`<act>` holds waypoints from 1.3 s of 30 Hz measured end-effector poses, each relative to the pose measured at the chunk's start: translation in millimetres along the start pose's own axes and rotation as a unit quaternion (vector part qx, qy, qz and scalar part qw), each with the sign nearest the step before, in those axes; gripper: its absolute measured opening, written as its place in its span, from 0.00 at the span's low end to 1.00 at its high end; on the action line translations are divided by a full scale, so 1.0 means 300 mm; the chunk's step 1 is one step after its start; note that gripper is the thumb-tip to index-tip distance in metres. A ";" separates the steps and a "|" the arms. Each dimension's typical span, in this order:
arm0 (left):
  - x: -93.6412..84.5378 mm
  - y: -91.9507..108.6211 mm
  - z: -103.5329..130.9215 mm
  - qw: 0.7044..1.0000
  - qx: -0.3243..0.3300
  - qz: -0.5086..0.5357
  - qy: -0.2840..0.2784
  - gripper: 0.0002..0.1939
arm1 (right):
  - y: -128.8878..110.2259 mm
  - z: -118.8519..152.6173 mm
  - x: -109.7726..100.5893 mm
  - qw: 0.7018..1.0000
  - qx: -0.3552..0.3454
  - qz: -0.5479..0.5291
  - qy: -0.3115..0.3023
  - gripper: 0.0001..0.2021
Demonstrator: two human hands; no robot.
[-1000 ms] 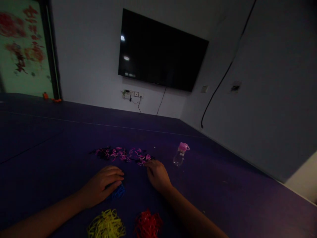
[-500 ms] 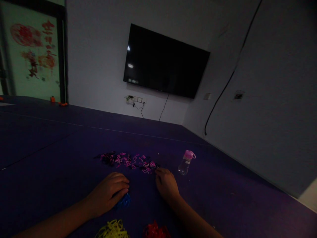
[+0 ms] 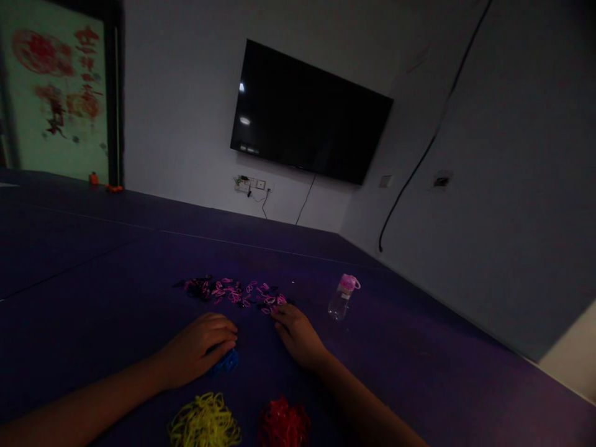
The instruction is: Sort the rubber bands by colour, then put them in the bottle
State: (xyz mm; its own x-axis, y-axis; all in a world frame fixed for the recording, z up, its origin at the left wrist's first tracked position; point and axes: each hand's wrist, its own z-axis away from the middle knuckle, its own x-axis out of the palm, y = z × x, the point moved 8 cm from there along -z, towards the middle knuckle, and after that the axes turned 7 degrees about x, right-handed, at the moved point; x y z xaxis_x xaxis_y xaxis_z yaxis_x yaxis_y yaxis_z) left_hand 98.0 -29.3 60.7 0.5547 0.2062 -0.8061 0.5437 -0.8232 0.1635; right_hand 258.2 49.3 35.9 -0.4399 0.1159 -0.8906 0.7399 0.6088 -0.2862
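My left hand [image 3: 205, 344] rests palm down beside and partly over a small pile of blue rubber bands [image 3: 226, 361], its fingers loosely bent and its thumb apart from them. The hand hides part of that pile. My right hand [image 3: 299, 335] reaches to the right end of a scattered strip of pink and black rubber bands [image 3: 230, 292]. Its fingertips touch the pink ones there, with the thumb apart below. Nearest me lie a heap of yellow rubber bands [image 3: 205, 423] and a heap of red rubber bands [image 3: 284, 423].
A clear bottle with a pink lid [image 3: 339, 301] stands on the purple surface [image 3: 116, 267], right of my right hand. Beyond are a wall-mounted television [image 3: 310, 112], a hanging black cable [image 3: 414, 167] and small orange objects [image 3: 114, 188] by the door.
My right hand has shifted left along the pink bands, its fingertips now on the last pink ones. The view has tilted slightly down, showing more of the yellow and red heaps.
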 end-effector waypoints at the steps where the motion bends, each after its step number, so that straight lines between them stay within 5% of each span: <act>1: 0.001 0.000 0.000 1.000 0.000 0.002 -0.002 0.11 | -0.002 -0.001 -0.002 1.000 -0.003 -0.004 0.002 0.16; 12: 0.010 -0.009 -0.001 1.000 -0.010 0.018 -0.009 0.12 | -0.008 -0.006 -0.018 0.998 -0.024 -0.048 0.031 0.14; 23: 0.007 -0.005 -0.003 1.000 -0.002 0.018 -0.011 0.12 | -0.057 0.024 -0.035 0.935 -0.034 -0.351 -0.039 0.16; 30: 0.008 -0.006 -0.003 1.000 -0.014 0.020 -0.020 0.12 | -0.001 0.005 -0.028 0.956 0.049 -0.287 0.028 0.18; 39: 0.000 0.005 -0.007 1.000 0.003 0.020 -0.008 0.12 | -0.053 0.018 -0.018 0.956 0.002 -0.292 -0.035 0.24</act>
State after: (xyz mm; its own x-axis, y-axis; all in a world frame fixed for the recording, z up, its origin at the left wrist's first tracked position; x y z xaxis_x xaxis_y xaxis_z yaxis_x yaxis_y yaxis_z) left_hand 100.2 -29.5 62.2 0.5663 0.1642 -0.8077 0.5172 -0.8338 0.1932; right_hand 251.5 34.7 43.5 -0.7431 -0.2951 -0.6006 0.3817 0.5503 -0.7426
